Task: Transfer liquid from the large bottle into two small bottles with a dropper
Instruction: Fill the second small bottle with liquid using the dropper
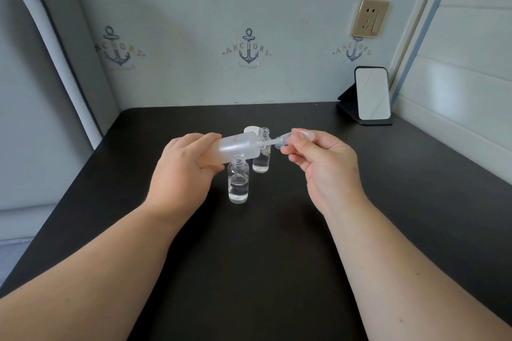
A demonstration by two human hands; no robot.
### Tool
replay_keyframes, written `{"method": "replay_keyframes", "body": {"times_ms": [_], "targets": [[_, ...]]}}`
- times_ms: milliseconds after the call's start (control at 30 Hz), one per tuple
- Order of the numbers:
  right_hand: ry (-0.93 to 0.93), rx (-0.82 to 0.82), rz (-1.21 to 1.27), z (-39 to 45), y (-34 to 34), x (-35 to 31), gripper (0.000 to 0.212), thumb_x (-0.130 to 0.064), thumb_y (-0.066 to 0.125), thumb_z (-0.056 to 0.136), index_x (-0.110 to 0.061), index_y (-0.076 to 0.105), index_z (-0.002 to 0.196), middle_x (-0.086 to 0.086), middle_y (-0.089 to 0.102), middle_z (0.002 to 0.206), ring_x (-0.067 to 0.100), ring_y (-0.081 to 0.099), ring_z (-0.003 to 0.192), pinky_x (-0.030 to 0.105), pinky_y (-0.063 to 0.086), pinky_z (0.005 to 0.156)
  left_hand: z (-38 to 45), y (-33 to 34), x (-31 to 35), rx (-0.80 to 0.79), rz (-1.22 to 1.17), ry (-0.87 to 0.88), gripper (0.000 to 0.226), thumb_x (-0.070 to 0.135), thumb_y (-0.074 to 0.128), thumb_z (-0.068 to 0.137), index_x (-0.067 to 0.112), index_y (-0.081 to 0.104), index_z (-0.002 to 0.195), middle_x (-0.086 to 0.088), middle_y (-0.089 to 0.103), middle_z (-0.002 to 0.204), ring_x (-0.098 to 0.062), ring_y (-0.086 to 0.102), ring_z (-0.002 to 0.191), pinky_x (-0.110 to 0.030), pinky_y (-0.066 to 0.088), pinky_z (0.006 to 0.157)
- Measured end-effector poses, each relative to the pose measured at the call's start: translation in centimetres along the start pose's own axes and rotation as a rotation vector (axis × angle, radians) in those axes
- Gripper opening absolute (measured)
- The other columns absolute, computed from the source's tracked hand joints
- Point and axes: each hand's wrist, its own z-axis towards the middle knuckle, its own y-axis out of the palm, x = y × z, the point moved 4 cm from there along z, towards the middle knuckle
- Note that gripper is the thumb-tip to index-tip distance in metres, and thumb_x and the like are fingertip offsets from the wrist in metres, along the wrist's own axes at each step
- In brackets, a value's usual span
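My left hand [182, 166] grips the large frosted bottle [235, 147], tilted almost flat above the table with its open neck pointing right. My right hand [324, 163] pinches the bulb of a clear plastic dropper [282, 141], whose thin tip reaches into the large bottle's neck. Two small clear glass bottles stand uncapped on the black table. The nearer small bottle [238, 183] holds some clear liquid in its lower part. The farther small bottle [261, 160] is partly hidden behind the large bottle and also shows liquid at its bottom.
A white cap [250, 129] lies just behind the bottles. A small mirror on a black stand [371, 94] sits at the table's back right corner by the wall. The black table [249, 257] meets walls at the back and right; its left edge drops off.
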Motion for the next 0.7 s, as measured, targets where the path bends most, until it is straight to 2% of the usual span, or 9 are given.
{"method": "replay_keyframes", "body": {"times_ms": [200,533,700], "targets": [[0.034,-0.032,-0.006,-0.25,0.78,0.65,0.009,-0.003,0.072,0.091,-0.009,0.077,0.087,0.014,0.078,0.089,0.022,0.075,0.077,0.023,0.056,0.069,0.01,0.17,-0.02,-0.019,-0.006,0.007,0.044,0.021,0.079,0.085,0.031,0.066,0.126,0.013,0.063,0.117,-0.021,0.052,0.113,-0.037,0.045,0.093],[0.073,-0.055,-0.002,-0.25,0.66,0.75,0.009,-0.008,0.070,0.093,-0.001,0.075,0.097,0.012,0.077,0.093,0.020,0.074,0.080,0.023,0.056,0.071,-0.11,0.09,0.08,-0.022,-0.013,-0.017,0.045,0.020,0.079,0.085,0.029,0.067,0.127,0.012,0.063,0.117,-0.020,0.050,0.111,-0.029,0.035,0.091],[0.075,-0.044,0.013,-0.34,0.44,0.48,0.006,-0.010,0.072,0.092,-0.009,0.078,0.090,0.013,0.077,0.092,0.020,0.073,0.078,0.025,0.056,0.071,-0.11,0.12,0.09,-0.032,-0.012,-0.029,0.044,0.022,0.080,0.085,0.030,0.067,0.127,0.013,0.063,0.117,-0.020,0.050,0.112,-0.029,0.037,0.091]]}}
